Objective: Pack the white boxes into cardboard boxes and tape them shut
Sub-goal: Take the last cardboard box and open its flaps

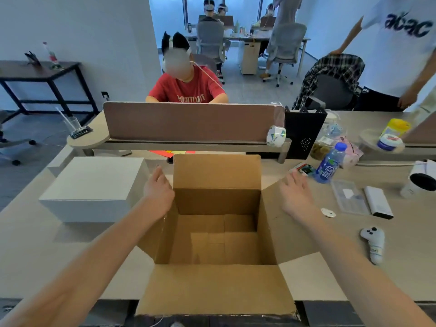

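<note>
Cardboard box: flaps spread, upright at middle of counter's near edge | white box: just beside it, toward left edge | left grip: fingers relaxed, holding nothing, at carton's far-left corner | right grip: fingers straight, holding nothing, over right flap | blue bottle, white controller: toward right edge

Only the person's arms and hands are in view. The left forearm and the right forearm are bare along all the length that shows, broad at the near edge and narrowing to the wrists. The left hand is bare too, its knuckles and thumb distinct. The right hand is bare and slightly blurred, so its finer details cannot be told.
</note>
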Tool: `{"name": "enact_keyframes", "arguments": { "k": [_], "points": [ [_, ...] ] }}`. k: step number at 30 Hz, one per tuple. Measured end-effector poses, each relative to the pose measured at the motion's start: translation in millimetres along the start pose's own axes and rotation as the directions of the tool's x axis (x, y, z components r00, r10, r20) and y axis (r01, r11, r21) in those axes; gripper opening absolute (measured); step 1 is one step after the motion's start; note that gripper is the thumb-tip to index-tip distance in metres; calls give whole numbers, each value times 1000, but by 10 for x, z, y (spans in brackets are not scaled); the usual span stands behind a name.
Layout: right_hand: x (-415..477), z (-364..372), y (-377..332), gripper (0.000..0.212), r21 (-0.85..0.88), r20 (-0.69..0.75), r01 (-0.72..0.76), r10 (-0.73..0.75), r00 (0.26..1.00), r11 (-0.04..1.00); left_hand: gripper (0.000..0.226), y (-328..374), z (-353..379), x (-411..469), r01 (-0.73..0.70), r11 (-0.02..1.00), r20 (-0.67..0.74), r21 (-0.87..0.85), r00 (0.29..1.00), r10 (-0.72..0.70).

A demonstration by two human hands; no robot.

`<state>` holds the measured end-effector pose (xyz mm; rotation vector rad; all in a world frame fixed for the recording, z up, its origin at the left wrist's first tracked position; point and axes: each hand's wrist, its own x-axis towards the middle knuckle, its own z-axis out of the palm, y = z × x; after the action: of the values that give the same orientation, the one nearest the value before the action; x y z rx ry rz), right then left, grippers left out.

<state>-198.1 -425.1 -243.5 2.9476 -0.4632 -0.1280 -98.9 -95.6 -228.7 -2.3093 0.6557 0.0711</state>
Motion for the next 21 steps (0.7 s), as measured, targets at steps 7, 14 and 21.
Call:
{"name": "enact_keyframes", "arguments": {
  "k": [7,14,21],
  "points": [
    [-209,405,-219,65,303,456,-89,-62,888,949,58,287,558,-254,49,867,248,-496,965,87],
    [-482,421,-372,65,446,342,18,-189,921,895,55,637,510,-728,99,646,122,-757,992,-9],
    [-646,150,-1072,56,651,130,216,-387,913,728,51,779,510,-1107,124,395,54,-910,982,-182]
  ]
}}
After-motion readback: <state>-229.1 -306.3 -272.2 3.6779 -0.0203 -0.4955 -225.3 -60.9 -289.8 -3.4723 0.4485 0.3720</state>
